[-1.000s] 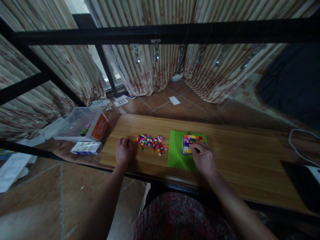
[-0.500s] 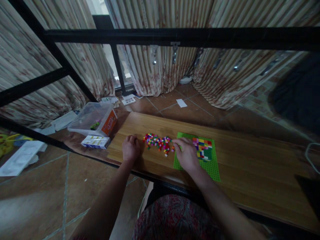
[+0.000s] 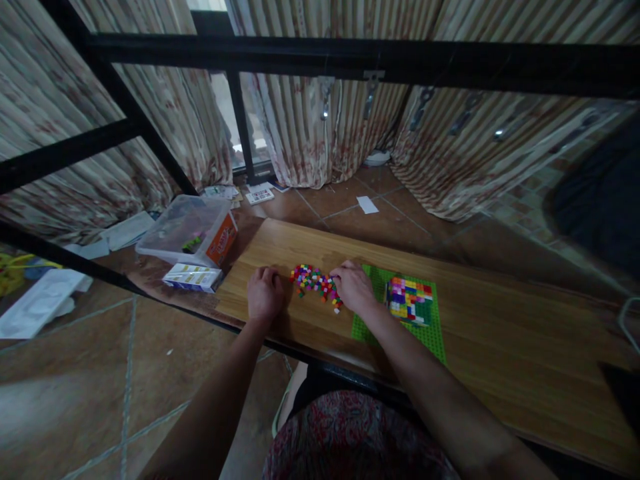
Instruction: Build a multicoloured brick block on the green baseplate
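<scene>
A loose pile of small coloured toy bricks [image 3: 313, 279] lies on the wooden table [image 3: 510, 333]. My left hand [image 3: 265, 293] rests just left of the pile with its fingers curled; whatever they may hold is hidden. At the pile's right end, the bent fingers of my right hand [image 3: 353, 288] touch the bricks, and its fingertips are too small to show what is between them. Right of that hand is a green baseplate [image 3: 436, 337], partly covered by my right forearm. A block of joined multicoloured bricks [image 3: 410, 300] stands on it.
Left of the table are a clear plastic box [image 3: 173, 227] with an orange label and a small white-and-blue carton [image 3: 193, 277]. A black metal frame [image 3: 320, 57] crosses in front of the curtains. Papers [image 3: 367, 205] lie on the tiled floor.
My right hand has moved left off the baseplate to the right end of the brick pile, uncovering more of the built block. My left hand stays beside the pile. The view has shifted slightly.
</scene>
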Tool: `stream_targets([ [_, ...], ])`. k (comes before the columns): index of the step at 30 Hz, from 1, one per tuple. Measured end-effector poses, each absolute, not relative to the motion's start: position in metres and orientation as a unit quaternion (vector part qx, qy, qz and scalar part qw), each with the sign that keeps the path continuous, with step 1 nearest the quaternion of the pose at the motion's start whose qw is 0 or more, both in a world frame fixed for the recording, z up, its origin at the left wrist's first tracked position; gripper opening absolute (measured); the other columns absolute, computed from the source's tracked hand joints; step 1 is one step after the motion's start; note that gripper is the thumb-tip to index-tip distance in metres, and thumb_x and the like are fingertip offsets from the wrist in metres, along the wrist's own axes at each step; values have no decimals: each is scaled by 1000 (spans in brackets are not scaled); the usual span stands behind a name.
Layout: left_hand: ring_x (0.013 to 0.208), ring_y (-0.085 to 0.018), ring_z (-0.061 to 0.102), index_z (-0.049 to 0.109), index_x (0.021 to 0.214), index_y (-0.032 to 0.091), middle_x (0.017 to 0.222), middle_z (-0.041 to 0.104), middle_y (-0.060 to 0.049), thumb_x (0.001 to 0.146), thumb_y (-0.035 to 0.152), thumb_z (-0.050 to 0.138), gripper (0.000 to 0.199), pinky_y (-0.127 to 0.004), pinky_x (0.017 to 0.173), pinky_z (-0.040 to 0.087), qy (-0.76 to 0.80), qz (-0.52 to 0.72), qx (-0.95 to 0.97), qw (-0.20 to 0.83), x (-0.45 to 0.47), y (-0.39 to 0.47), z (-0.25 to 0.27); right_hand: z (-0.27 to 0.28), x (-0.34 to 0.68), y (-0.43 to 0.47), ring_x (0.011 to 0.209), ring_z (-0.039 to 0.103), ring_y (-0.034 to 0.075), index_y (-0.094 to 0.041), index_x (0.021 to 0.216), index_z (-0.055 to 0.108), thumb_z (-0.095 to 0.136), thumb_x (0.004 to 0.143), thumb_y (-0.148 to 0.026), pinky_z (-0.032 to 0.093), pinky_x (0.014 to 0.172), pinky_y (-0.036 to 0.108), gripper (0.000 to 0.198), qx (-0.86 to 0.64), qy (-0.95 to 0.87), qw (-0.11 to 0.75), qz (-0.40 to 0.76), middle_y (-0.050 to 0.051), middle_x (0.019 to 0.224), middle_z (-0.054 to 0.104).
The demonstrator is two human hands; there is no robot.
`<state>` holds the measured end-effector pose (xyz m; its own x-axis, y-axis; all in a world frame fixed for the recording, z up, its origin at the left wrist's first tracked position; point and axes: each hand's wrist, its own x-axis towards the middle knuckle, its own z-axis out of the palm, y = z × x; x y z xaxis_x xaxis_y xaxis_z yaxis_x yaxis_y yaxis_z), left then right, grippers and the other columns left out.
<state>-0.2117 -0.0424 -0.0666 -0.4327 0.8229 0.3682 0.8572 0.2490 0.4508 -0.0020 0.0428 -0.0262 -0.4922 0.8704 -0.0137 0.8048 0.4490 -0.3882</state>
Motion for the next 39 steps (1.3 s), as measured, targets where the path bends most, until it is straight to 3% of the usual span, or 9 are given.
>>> stream_targets([
  [10,95,-24,60,66,94,18,99,64,-10,86,22,46,23,-37,88,47,-788,-300,-536,29,-215,-42,-67,-29,-10,40,97,56,19,-20,86,74,53,90,-19,40,85,28,21,-501,-839,82,196,8,98,63],
  [18,94,-25,60,65,91,19,98,64,-10,85,23,46,21,-37,87,47,-778,-306,-547,38,-219,-41,-67,-27,-8,21,97,55,20,-17,83,66,50,87,-9,42,87,32,19,-507,-823,180,183,9,97,64],
  [20,95,-25,59,65,91,19,97,64,-10,85,24,45,21,-38,87,47,-778,-304,-547,43,-220,-41,-68,-20,-2,12,91,57,19,-19,84,65,47,90,-14,44,85,32,20,-507,-785,265,238,7,91,65],
  [23,96,-25,59,64,91,19,97,64,-10,85,24,46,20,-38,88,47,-781,-302,-546,45,-220,-40,-68,-11,13,-7,72,59,15,-21,89,65,48,93,-28,48,69,30,19,-482,-652,409,419,2,79,67],
  [26,96,-24,59,64,92,19,97,64,-9,85,24,46,21,-38,89,47,-782,-303,-543,41,-219,-40,-68,-2,32,-25,61,59,13,-21,91,66,60,85,-43,49,57,27,24,-435,-473,482,596,1,75,68],
  [31,95,-25,59,64,91,20,97,64,-10,85,25,46,21,-39,88,48,-783,-302,-543,36,-220,-41,-65,13,60,-40,72,66,13,-23,96,72,80,68,-42,55,68,29,34,-389,-340,505,691,2,82,73],
  [39,97,-25,59,64,91,19,96,63,-11,84,25,46,20,-39,89,48,-774,-298,-557,41,-222,-40,-65,19,72,-43,73,67,15,-25,94,73,83,64,-38,55,67,30,34,-393,-339,498,694,1,81,72],
])
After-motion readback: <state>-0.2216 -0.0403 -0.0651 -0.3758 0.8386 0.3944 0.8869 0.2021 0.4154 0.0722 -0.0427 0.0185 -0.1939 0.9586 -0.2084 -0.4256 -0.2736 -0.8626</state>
